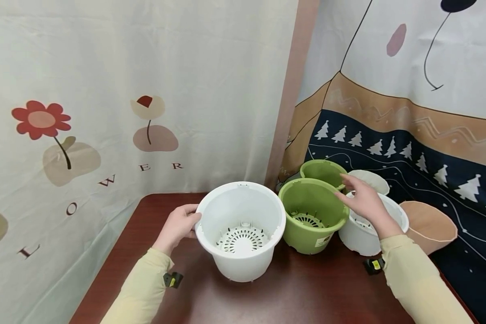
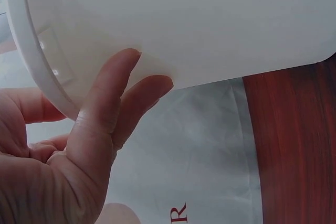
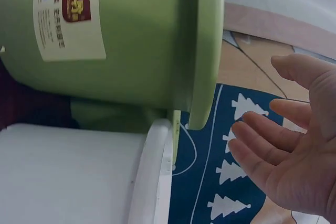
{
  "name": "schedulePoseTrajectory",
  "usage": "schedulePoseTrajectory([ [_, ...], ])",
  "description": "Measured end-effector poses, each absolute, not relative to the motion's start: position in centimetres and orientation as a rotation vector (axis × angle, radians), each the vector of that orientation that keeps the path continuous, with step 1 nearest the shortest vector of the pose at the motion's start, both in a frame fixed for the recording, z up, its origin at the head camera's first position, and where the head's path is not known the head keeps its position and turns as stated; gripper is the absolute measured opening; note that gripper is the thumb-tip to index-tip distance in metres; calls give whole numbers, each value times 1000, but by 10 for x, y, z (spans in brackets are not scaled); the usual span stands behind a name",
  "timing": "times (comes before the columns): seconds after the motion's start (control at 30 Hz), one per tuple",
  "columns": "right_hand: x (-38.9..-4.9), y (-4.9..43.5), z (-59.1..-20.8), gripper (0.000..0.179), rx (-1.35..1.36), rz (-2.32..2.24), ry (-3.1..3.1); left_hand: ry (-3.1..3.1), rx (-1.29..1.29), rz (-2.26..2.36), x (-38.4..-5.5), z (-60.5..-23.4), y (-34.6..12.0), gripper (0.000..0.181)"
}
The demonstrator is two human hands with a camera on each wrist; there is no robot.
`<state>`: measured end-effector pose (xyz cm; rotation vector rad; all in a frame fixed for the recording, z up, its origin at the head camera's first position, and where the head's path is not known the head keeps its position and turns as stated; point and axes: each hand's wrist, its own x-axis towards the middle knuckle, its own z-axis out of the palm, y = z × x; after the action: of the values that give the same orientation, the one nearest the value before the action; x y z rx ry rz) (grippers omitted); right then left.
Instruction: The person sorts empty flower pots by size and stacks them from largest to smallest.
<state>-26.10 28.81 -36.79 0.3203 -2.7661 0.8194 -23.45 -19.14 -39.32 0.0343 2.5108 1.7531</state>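
A white pot (image 1: 243, 265) with a slotted bottom stands at the table's middle, its opening tipped toward the head camera. My left hand (image 1: 180, 225) is at its left side, fingertips right at the rim. In the left wrist view, two straight fingers (image 2: 102, 95) of that hand lie against the pot's outer wall, below the rim. My right hand (image 1: 362, 200) is over the pots at the right with spread fingers, near the rim of a green pot (image 1: 303, 238). The right wrist view shows that hand (image 3: 294, 140) apart from the green pot, with nothing in its grasp.
Behind the green pot is another green pot (image 1: 321, 168). A smaller white pot (image 1: 358, 240) and a round white piece (image 1: 370, 180) stand to the right, beside a peach container (image 1: 427, 225). Printed curtains (image 1: 210, 90) hang behind the dark red table (image 1: 308, 288).
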Motion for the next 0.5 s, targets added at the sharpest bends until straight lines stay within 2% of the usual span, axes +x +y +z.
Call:
schedulePoseTrajectory([
  [0.5,-288,291,-373,63,370,722,-2936,2522,23,1745,-234,-393,-191,36],
])
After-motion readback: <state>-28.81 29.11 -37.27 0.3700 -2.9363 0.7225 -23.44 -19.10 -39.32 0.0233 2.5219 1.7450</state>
